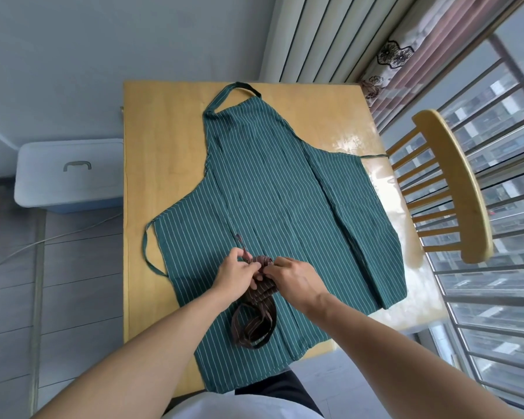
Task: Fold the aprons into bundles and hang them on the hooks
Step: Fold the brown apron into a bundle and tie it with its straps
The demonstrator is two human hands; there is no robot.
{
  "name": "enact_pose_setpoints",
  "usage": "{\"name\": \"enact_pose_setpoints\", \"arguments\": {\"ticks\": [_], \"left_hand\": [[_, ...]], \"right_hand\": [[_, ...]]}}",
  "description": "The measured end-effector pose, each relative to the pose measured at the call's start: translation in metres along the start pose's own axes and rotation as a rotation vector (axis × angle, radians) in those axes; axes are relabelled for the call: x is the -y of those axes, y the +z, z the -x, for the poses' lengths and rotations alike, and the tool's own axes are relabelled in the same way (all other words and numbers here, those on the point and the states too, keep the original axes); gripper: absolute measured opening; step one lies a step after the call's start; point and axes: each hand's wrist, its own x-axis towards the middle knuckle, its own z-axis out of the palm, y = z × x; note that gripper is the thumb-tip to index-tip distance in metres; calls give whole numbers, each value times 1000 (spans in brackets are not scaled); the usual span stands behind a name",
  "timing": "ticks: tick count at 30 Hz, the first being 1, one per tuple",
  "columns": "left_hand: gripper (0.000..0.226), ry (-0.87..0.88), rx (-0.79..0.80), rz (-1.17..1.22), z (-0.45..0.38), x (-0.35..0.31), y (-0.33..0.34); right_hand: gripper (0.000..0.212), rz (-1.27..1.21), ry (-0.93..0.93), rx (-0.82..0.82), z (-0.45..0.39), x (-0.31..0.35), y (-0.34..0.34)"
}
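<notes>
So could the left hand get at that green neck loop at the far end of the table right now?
Probably not at once: the left hand is gripping the brown bundle near the table's front, and the neck loop lies at the far edge, though nothing blocks it.

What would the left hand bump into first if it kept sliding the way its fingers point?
Judging loosely, the left hand points up and right, straight at the brown apron bundle it already pinches. Past that lies the right hand, then flat green apron. Depth is hard to judge.

Wooden table [164, 140], chair [454, 182], barred window [496, 122], perhaps curtains [315, 34]
</notes>
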Motion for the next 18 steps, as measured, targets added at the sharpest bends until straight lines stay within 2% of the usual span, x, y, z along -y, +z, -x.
{"name": "enact_pose_setpoints", "arguments": {"ticks": [4, 7, 9, 12, 15, 18], "left_hand": [[46, 7, 64, 73, 15, 9, 2], [40, 12, -124, 75, 20, 13, 13], [28, -82, -210, 156, 22, 12, 17], [23, -257, -80, 234, 23, 8, 15], [22, -389, 22, 293, 24, 1, 10], [12, -472, 40, 307, 22, -1, 7]], "right_hand": [[20, 14, 20, 200, -11, 0, -13], [22, -165, 162, 357, -20, -3, -21], [19, -366, 256, 405, -22, -7, -22], [17, -593, 337, 411, -20, -11, -24], [16, -608, 366, 364, -16, -10, -18], [15, -618, 409, 317, -12, -6, -13]]}}
